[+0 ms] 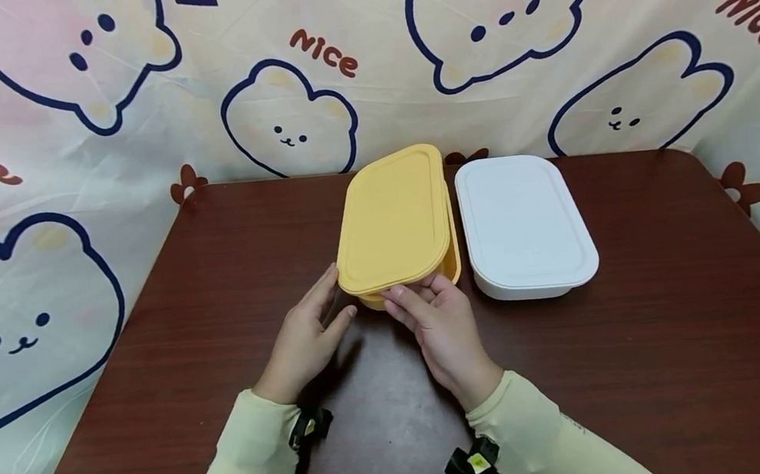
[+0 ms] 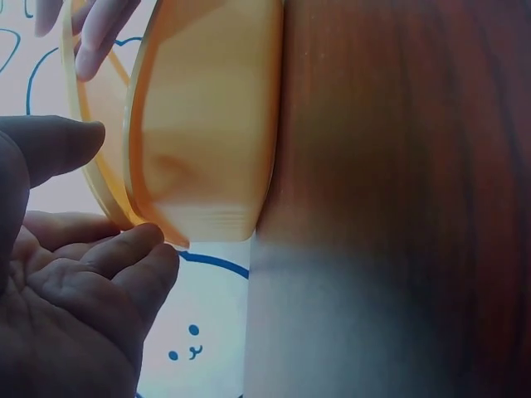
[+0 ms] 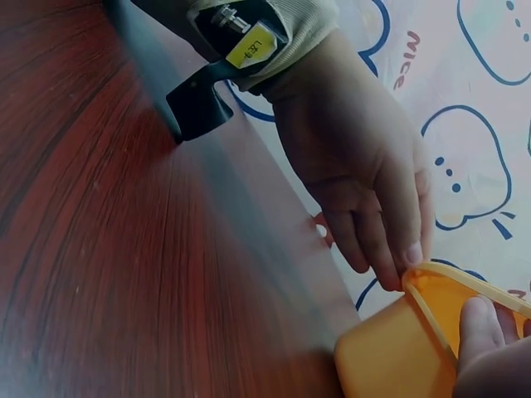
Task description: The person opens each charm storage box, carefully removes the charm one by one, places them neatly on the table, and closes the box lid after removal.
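A yellow lid (image 1: 394, 220) lies askew over a yellow rectangular box (image 1: 453, 262), its near edge raised with a gap beneath. My right hand (image 1: 444, 331) pinches that near edge, fingertips reaching under it. On the left, my left hand (image 1: 300, 350) touches the lid's corner with nearly straight fingers, thumb held apart. In the left wrist view, the lid (image 2: 108, 170) tilts away from the box wall (image 2: 207, 124), and the left fingers (image 2: 137, 257) meet the rim. Part of the right hand (image 3: 498, 361) is cut off in the right wrist view.
A white lidded box (image 1: 524, 222) stands just right of the yellow one. Both are near the back edge of the dark brown table (image 1: 644, 364). A cartoon-printed cloth (image 1: 388, 112) hangs behind and around the table. Small cameras are strapped to both wrists.
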Tool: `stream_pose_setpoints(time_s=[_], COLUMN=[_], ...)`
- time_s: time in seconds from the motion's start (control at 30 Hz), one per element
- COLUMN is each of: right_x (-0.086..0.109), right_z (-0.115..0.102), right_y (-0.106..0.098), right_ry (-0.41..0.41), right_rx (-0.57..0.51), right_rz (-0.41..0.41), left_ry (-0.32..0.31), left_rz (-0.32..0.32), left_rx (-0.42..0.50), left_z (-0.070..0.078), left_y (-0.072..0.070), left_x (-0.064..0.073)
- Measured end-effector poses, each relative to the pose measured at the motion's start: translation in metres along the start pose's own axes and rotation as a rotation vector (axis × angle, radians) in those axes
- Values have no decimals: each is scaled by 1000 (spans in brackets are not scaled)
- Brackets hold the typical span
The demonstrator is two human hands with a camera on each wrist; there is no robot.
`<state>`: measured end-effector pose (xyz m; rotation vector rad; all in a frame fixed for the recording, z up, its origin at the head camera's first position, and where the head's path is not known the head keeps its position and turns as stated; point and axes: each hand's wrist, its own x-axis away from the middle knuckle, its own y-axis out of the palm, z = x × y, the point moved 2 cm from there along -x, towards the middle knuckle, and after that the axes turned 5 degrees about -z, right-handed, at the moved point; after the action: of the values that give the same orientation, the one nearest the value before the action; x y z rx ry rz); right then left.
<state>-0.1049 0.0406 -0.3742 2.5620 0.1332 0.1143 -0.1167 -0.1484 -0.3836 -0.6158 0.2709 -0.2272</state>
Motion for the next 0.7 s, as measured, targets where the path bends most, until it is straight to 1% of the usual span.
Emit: stream_pose_setpoints(time_s=[0.1,0.33,0.5,0.57,0.63,0.7], right_x=[-2,-8,-10,-11,-12,-13], right_z=[4,9,10,11,11,10], right_y=[5,14,19,20,20,19], right_ry=[-22,-81,-108,-132,-167,-210], right_rx=[2,0,-25,-26,-9,39], right_rz=[13,85,100,103,105,99], left_ry=[1,12,8,9,10,11], left_rz=[1,7,10,10,10,11], left_rx=[11,21,30,38,44,46], left_z=[0,-1,-2,-3,-3,-4], left_y=[0,1,2,1,1,1], left_x=[0,-1,-1,-1,-1,-1])
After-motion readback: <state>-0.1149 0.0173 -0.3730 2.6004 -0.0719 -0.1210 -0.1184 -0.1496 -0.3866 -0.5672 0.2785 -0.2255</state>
